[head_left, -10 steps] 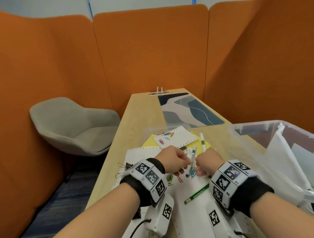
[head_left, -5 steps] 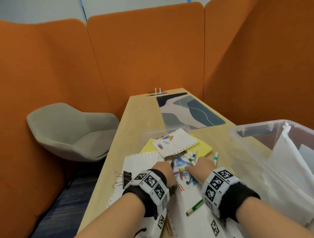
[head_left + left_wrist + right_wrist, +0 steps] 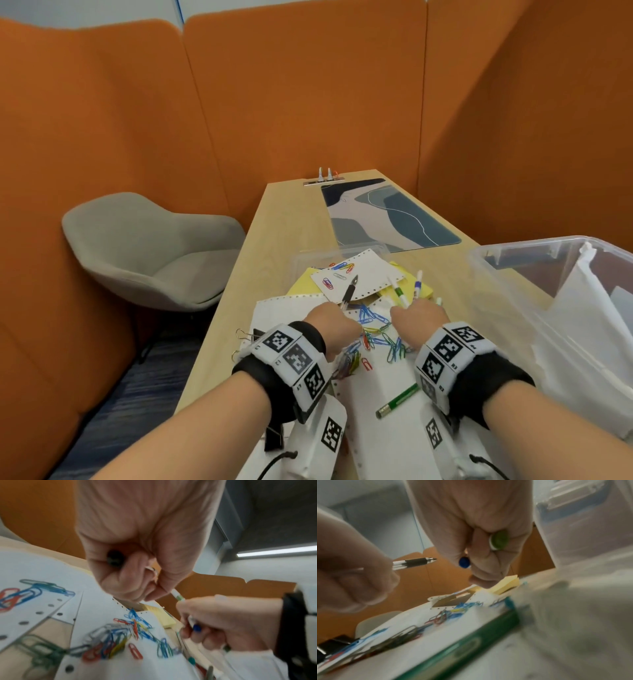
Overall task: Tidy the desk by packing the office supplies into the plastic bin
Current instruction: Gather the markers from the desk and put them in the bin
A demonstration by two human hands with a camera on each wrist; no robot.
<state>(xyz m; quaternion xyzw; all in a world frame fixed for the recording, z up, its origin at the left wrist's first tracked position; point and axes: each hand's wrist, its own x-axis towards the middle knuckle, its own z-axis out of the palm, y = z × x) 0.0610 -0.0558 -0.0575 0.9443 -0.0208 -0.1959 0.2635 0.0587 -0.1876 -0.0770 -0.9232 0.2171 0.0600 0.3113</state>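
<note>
Black pen (image 3: 349, 291) is gripped in the curled left hand (image 3: 334, 323), tip pointing away. 2 markers (image 3: 407, 291), green and blue, are held in the closed right hand (image 3: 419, 320). Clips (image 3: 376, 334) lie on paper (image 3: 387, 428) between both hands. Bin (image 3: 496, 274) sits at right.

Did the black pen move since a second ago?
Yes. The black pen is now lifted in the left hand, its tip over the white card; earlier it showed no such raised tip.
</note>
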